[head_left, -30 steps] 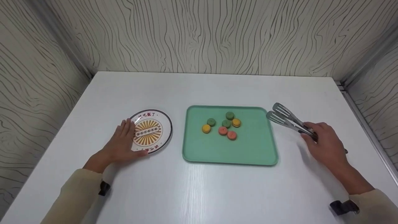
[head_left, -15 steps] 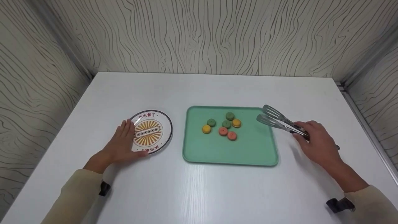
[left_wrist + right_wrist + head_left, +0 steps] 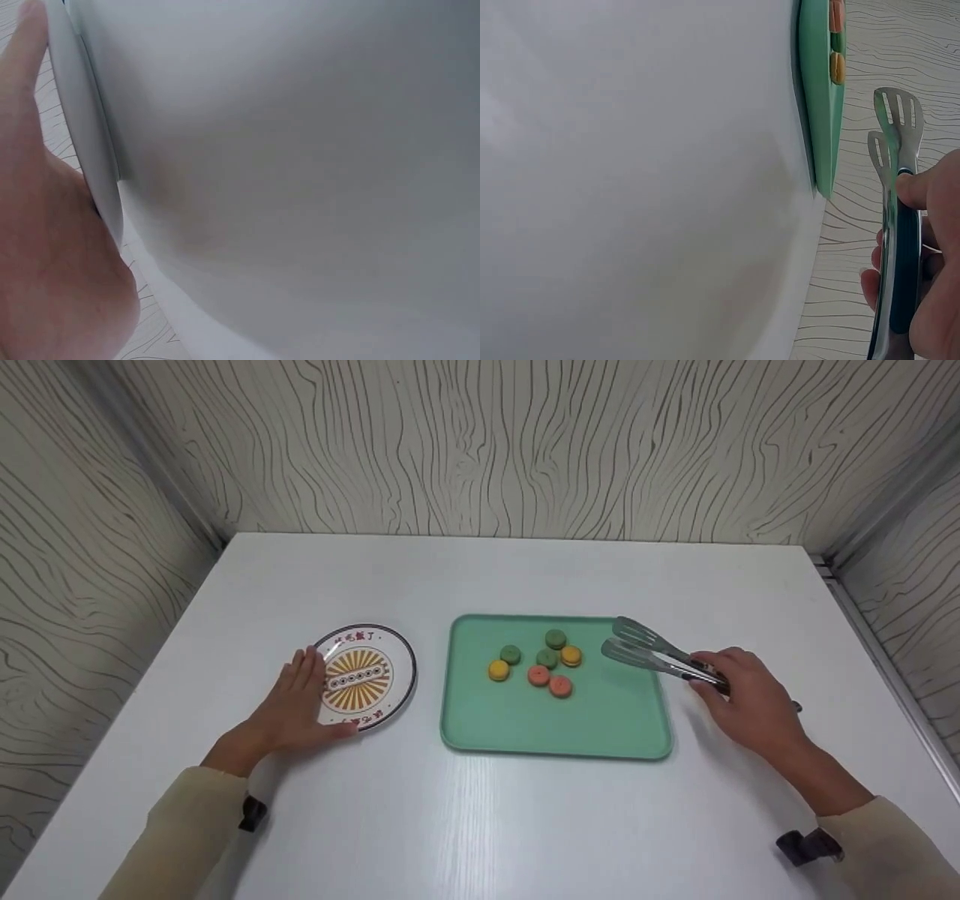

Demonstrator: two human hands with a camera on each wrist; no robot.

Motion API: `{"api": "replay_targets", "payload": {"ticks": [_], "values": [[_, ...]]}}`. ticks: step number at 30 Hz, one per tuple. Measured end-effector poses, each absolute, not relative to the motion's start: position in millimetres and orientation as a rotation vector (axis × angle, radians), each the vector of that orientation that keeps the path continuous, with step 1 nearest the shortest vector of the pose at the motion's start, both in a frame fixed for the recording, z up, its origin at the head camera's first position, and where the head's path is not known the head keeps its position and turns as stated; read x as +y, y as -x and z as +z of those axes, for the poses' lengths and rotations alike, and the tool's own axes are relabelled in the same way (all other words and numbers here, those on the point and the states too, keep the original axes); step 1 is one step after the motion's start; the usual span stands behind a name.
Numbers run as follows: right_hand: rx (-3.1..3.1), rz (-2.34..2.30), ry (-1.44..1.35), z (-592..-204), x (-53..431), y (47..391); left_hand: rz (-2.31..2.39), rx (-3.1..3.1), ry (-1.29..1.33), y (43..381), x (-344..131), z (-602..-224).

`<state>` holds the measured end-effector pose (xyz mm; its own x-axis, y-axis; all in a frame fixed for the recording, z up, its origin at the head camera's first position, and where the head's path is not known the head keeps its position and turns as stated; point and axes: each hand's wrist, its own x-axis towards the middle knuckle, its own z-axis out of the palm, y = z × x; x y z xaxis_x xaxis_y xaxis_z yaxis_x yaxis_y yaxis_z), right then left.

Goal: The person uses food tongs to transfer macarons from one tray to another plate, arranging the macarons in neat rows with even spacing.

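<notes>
My left hand [image 3: 292, 709] rests on the left rim of a round white plate [image 3: 401, 660] with a yellow sunburst print, its fingers straight. In the left wrist view the plate's edge [image 3: 86, 127] shows beside the hand. My right hand [image 3: 754, 701] grips metal serving tongs [image 3: 652, 649] by their dark handles. The tongs' slotted ends stand apart, with nothing between them, over the right part of a green tray [image 3: 555, 727]. On the tray lie green macarons [image 3: 555, 639], yellow macarons [image 3: 499, 670] and pink macarons [image 3: 560, 686]. The right wrist view shows the tongs [image 3: 900, 225] raised above the table.
Plate and tray lie side by side on a white table [image 3: 480, 825], a gap between them. A wood-grain patterned wall [image 3: 480, 450] rises behind the table, with similar panels at both sides.
My right hand has moved left with the tongs, bringing their ends from beside the tray to over its right part. The left hand and the plate have stayed put.
</notes>
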<state>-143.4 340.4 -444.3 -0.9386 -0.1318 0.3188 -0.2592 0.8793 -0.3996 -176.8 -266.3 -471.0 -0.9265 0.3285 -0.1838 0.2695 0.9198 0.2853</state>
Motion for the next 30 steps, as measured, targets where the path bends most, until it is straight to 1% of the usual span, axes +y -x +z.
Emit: {"api": "replay_targets", "payload": {"ticks": [30], "values": [[-2.827, 0.631, -0.397, -447.1, 318.5, 157.4, 0.38, 2.86, -0.477, 175.6, -266.0, -469.0]]}}
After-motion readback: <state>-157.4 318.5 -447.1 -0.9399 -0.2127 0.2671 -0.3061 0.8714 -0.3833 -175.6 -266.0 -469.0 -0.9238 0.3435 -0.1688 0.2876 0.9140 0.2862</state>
